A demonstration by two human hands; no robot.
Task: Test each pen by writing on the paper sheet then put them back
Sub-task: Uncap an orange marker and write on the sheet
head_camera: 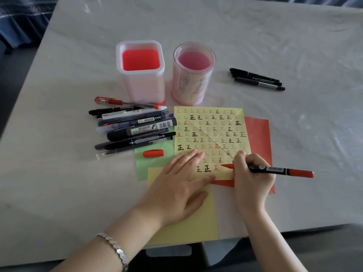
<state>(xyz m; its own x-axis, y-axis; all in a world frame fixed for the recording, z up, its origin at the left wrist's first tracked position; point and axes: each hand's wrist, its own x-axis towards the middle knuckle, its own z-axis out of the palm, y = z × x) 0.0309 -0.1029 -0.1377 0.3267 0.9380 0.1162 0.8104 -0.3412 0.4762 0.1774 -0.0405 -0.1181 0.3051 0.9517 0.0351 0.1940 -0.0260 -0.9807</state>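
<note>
my right hand [252, 175] is curled round the red marker [279, 170], its tip just beside the last red mark in the bottom row of the yellow sheet [208, 134], which lies toward the near edge of the tabletop [294, 124]. i cannot tell if the tip touches the paper. my left hand [176, 185] lies flat with straight fingers, pressing the sheet down. i see three risks. that row is at the sheet's near edge, so a further stroke could run off onto the red sheet [257, 132] beneath. my left fingers rest near the marks and could smear wet ink if they slide. the marker's cap [153, 153] lies apart on the green sheet [155, 160] beside the pen pile [133, 128], so i might drop the marker into a holder [140, 75] uncapped.
</note>
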